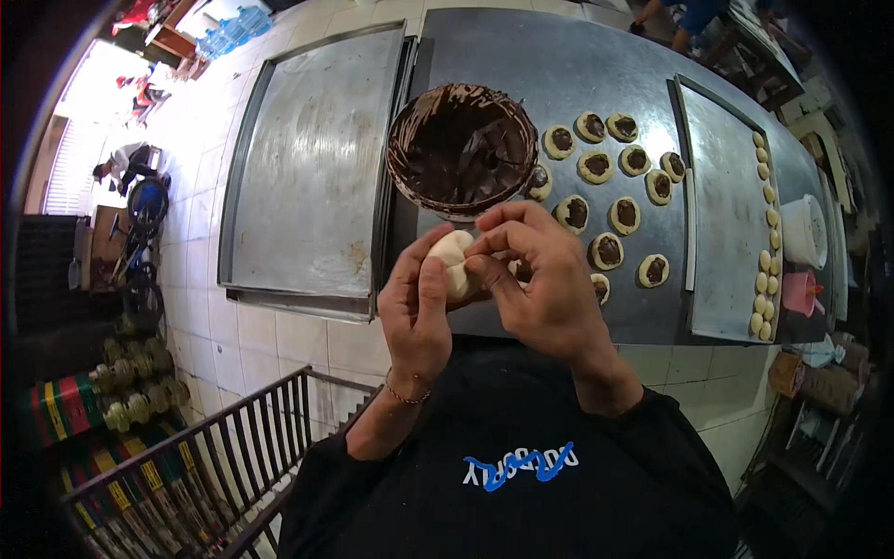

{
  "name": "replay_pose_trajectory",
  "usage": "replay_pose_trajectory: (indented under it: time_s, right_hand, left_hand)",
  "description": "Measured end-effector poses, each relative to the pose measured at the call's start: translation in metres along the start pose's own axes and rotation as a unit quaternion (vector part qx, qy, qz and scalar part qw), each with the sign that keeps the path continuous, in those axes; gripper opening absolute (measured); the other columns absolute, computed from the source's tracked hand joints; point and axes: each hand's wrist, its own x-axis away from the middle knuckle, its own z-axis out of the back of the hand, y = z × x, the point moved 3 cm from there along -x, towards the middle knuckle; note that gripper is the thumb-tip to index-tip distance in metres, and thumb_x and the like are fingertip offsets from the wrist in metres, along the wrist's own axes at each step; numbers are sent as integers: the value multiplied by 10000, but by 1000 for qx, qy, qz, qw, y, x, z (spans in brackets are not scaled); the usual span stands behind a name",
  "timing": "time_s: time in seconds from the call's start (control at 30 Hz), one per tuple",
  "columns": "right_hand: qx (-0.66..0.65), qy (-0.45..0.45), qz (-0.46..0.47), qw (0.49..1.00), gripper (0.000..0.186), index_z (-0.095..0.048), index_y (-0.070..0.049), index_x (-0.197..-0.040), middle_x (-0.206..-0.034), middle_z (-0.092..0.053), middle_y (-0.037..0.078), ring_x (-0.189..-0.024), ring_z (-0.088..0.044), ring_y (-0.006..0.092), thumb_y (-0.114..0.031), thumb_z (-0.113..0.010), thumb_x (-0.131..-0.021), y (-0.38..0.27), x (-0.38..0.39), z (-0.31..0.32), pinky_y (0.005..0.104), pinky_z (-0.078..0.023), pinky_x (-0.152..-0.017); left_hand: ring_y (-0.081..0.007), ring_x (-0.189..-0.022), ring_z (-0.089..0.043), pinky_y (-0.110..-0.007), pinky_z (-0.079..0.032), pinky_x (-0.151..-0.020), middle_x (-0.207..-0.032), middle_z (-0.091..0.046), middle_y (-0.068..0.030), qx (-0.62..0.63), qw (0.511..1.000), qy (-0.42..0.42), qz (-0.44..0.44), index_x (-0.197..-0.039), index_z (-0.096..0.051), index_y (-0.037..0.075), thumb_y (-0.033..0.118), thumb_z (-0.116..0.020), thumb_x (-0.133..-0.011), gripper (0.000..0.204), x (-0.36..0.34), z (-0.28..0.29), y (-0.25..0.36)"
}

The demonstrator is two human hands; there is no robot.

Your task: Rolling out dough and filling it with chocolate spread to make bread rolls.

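Observation:
A pale lump of dough (453, 261) sits between both hands above the near edge of the steel worktop (559, 74). My left hand (416, 312) cups it from the left, thumb on its side. My right hand (540, 275) pinches its top with the fingertips. Just beyond the hands stands a round bowl (462, 149) smeared with dark chocolate filling. To the right of the bowl lie several flat dough rounds (626, 214) topped with chocolate.
A bare metal tray (317, 168) lies at the left. Another tray (726, 224) at the right carries a row of small dough balls (765, 270). A white tub (803, 231) and a pink cup (799, 292) stand beyond it. A metal rack (186, 466) is at the lower left.

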Motion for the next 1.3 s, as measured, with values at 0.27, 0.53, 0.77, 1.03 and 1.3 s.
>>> replay_pose_trajectory:
  time_s: [0.27, 0.53, 0.77, 1.03, 1.3]
  right_hand:
    - [-82, -52, -67, 993, 142, -637, 18, -938, -872, -660, 161, -765, -664, 278, 3, -647, -797, 3, -14, -40, 331, -517, -670]
    - [-26, -71, -108, 991, 143, -595, 24, -956, -893, -669, 159, -831, -678, 305, 7, -634, -820, 0, -6, -145, 351, -552, -718]
    - [-27, 164, -47, 985, 400, -489, 8, -1241, -1071, -636, 156, -938, -662, 240, -16, -617, -863, 23, -9, -238, 298, -553, -781]
    - [176, -5, -119, 977, 340, -577, 11, -1112, -1029, -583, 175, -904, -605, 322, -19, -659, -784, 109, -61, -280, 402, -506, -772]
    - [297, -152, -50, 942, 700, -381, -40, -1346, -1259, -440, 219, -1107, -466, 415, -57, -712, -729, 154, -85, -314, 468, -438, -916]
  left_hand:
    - [-138, -579, -580, -244, -450, -384, -840, -606, -114, 70, 995, 4, 68, -1148, -503, -42, 429, -265, -998, 549, -13, 38, -19]
    - [-155, -587, -572, -267, -468, -412, -793, -588, -80, 242, 888, -171, 351, -1094, -552, -9, 406, -310, -990, 491, -20, 152, -27]
    - [-267, -808, -575, -375, -482, -674, -950, -591, -148, -176, 981, 7, 84, -1004, -553, -9, 189, -567, -882, 233, -79, 243, -69]
    - [-388, -1151, -430, -445, -329, -998, -1334, -399, -240, -448, 879, -8, -163, -1407, -271, -15, 37, -584, -783, 700, -91, 289, -117]
    - [-236, -933, -626, -346, -494, -827, -1332, -454, -221, -266, 931, -250, 8, -1440, -189, -27, -145, -444, -733, 761, -119, 300, -117]
